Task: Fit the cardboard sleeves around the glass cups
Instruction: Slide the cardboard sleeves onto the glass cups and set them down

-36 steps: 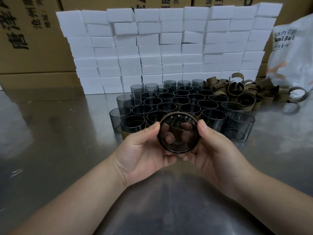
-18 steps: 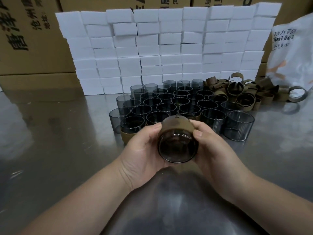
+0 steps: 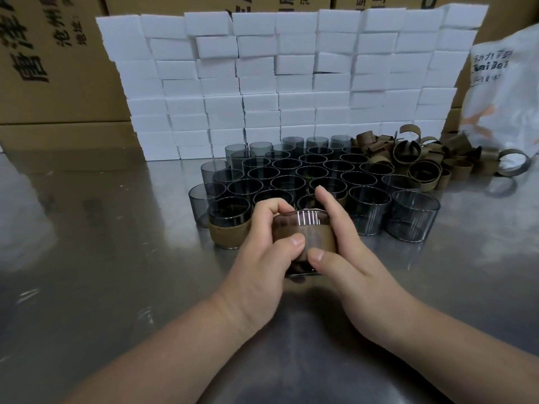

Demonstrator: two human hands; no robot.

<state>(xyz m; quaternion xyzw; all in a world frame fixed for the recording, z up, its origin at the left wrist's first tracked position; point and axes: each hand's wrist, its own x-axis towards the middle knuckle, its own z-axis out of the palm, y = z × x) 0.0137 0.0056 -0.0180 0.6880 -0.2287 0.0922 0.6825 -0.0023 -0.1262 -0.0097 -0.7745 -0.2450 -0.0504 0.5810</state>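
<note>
On a steel table (image 3: 87, 258), before a wall of white foam blocks (image 3: 291, 83), stands a large cluster of smoky glass cups (image 3: 306, 176), nearly all looking bare. Right of them lies a heap of cardboard sleeves (image 3: 423, 158). One sleeved cup (image 3: 229, 225) stands at front left. Closest, left hand (image 3: 262, 266) and right hand (image 3: 350, 258) together clasp a cup (image 3: 303, 228) wearing its sleeve (image 3: 318, 240). Most work seems left.

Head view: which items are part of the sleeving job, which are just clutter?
Job: held cup in left hand and right hand; glass cups; loose sleeves; sleeved cup.
Bystanders: white blocks; cartons; plastic bag.
</note>
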